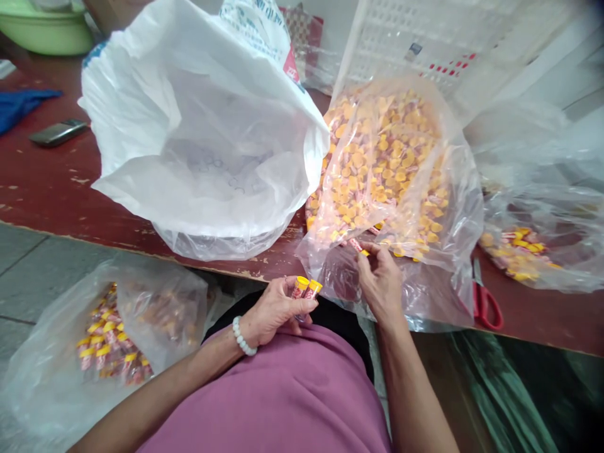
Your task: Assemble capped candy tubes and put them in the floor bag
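My left hand [278,311] is closed round two small red tubes with yellow caps [305,288], held upright near my lap. My right hand [377,277] pinches another small red and yellow tube [356,244] at the mouth of a clear plastic bag [443,270]. That bag lies on the red table [47,189] and is full of the same yellow-capped tubes [387,170]. A bead bracelet sits on my left wrist.
A large white plastic bag [202,126] stands open at the table's front edge. Red-handled scissors [486,302] lie right of the bag. Another clear bag of tubes [519,251] is far right, one more [108,340] on the floor left. A phone [57,132], green basin [44,28] and white crate [438,38] sit behind.
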The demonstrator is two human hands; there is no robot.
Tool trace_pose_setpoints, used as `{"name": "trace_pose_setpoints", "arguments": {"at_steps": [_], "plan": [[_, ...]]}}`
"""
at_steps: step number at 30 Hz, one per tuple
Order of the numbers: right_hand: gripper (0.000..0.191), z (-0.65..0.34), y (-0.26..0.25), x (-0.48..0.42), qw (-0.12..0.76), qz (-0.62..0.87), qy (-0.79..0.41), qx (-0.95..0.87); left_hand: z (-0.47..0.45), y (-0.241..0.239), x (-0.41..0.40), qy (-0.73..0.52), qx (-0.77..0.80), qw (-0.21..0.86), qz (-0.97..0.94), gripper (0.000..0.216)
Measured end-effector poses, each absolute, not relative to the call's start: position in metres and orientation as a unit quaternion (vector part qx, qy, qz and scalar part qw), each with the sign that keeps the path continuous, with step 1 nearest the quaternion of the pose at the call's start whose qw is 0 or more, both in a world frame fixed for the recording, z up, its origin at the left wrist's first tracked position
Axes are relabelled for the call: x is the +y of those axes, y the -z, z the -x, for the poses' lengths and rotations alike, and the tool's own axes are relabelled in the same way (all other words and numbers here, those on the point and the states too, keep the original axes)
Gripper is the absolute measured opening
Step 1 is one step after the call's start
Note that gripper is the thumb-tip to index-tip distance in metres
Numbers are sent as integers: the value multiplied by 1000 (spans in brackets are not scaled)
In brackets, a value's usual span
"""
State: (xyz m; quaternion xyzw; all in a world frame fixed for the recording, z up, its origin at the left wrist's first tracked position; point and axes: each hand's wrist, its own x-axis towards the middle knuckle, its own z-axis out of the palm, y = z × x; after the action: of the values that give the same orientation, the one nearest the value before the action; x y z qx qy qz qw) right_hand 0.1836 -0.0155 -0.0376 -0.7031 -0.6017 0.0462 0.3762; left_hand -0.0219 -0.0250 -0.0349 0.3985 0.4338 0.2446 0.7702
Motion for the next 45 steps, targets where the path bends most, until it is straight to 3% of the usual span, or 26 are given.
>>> {"name": "trace_pose_setpoints", "arguments": {"at_steps": [2,5,12,15,18,21,27,31,34,40,42,45], "plan": [[22,-167,19,-36,406,628,-169,-642,20,34,-25,-243,429,762,-421,32],[24,-143,2,-54,408,522,-225,-715,17,33,-27,-243,418,745,-458,26],[46,-132,0,-55,345,478,-248,-768,15,31,-29,-253,395,743,-477,13],[62,-135,-1,-58,331,504,-206,-771,16,31,-28,-261,388,749,-470,11],[67,-132,6,-63,276,510,-154,-800,15,31,-27,-267,373,767,-450,14],[62,-120,20,-65,257,529,-116,-800,12,31,-28,-275,362,785,-421,16],[40,-98,41,-61,337,525,-54,-780,11,31,-31,-306,424,718,-460,17],[34,-95,38,-56,303,520,-70,-796,13,35,-30,-329,434,700,-462,18],[46,-98,36,-56,290,538,-114,-783,14,39,-26,-324,388,762,-405,21],[85,-108,41,-62,356,562,-116,-737,21,34,-24,-300,345,837,-302,18],[80,-109,42,-63,346,568,-126,-736,24,33,-26,-305,337,844,-286,20],[56,-109,41,-62,329,569,-120,-744,25,36,-28,-303,324,855,-269,22]]}}
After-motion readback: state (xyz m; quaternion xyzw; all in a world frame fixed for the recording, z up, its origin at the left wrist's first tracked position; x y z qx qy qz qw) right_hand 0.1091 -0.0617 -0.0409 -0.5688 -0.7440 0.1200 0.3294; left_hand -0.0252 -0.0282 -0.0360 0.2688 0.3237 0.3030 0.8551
